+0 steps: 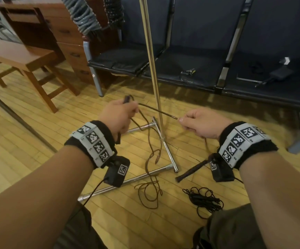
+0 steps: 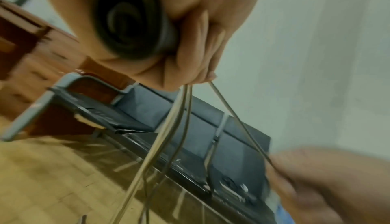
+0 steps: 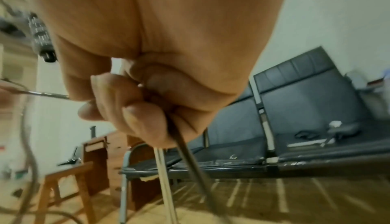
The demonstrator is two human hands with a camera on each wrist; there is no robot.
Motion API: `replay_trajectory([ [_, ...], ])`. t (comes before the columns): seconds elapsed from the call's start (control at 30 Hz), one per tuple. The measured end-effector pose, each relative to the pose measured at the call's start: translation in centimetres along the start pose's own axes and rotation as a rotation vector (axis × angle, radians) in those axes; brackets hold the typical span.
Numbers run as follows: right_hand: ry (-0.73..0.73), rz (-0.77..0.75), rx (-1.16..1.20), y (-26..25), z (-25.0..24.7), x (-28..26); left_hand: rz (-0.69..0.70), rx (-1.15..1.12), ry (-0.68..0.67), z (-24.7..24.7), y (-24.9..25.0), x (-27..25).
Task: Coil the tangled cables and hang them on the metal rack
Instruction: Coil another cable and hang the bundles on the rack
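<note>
brown cable (image 1: pixel 158 111) between two fists

Left hand (image 1: pixel 117 115) and right hand (image 1: pixel 205 123) raised, fingers curled.

Pale wood-plank floor (image 1: pixel 38 133). A row of dark padded seats (image 1: pixel 190 69) lines the far side; a reddish wooden desk (image 1: pixel 20 56) and drawers (image 1: pixel 70 38) stand left. Plain pale wall (image 2: pixel 316 44).

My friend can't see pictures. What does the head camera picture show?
Two hands stretch a brown cable taut between them: the left hand grips gathered loops, the right hand pinches the strand. The rest trails over the wooden floor around the metal rack, beside a tangled black cable.
</note>
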State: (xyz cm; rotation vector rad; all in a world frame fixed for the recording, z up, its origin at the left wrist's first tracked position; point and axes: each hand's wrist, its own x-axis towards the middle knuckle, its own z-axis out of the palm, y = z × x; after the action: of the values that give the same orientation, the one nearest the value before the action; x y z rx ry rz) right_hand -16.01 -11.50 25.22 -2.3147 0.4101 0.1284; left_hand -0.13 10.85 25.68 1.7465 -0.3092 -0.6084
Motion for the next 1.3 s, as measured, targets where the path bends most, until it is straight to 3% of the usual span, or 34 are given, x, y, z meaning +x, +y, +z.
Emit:
replay_trajectory([
  [0.1, 0.075, 0.037, -0.156, 0.6, -0.3, -0.1, -0.093, -0.046, 0.2, -2.8, -0.2, 1.0],
  [0.17, 0.092, 0.037, -0.194, 0.2, -0.1, -0.1, -0.082, 0.185, 0.249, -3.9, -1.0, 1.2],
  [0.27, 0.054, -0.011, -0.199, -0.7, 0.5, 0.2, -0.014, 0.646, 0.219, -2.7, -1.9, 0.3],
  [0.47, -0.055, -0.051, -0.119, -2.4, 1.5, 0.0, 0.137, 0.674, 0.001, 1.1, -2.1, -1.3],
  [0.6, -0.129, -0.048, 0.113, -2.7, 1.6, 0.1, 0.161, 0.529, -0.366, 2.6, -2.0, -1.9],
  [0.67, -0.144, -0.051, 0.229, -2.9, 1.3, 0.0, 0.148, 0.464, -0.466, 3.0, -1.8, -1.8],
  [0.73, -0.143, -0.055, 0.296, -2.8, 0.8, -0.1, 0.174, 0.472, -0.415, 3.1, -1.5, -1.5],
  [0.8, -0.137, -0.055, 0.336, -2.6, 0.4, -0.2, 0.222, 0.455, -0.279, 2.9, -1.3, -1.0],
  [0.9, -0.122, -0.066, 0.281, -2.6, 0.3, -0.2, 0.24, 0.416, -0.171, 2.4, -1.2, -0.2],
  [1.07, 0.004, -0.063, 0.028, -2.1, 0.4, 0.0, 0.117, 0.241, -0.109, 0.3, -1.3, 0.7],
  [1.3, 0.066, 0.005, 0.194, -2.2, 1.3, 0.5, 0.101, 0.314, -0.018, -0.4, -2.4, 1.3],
])
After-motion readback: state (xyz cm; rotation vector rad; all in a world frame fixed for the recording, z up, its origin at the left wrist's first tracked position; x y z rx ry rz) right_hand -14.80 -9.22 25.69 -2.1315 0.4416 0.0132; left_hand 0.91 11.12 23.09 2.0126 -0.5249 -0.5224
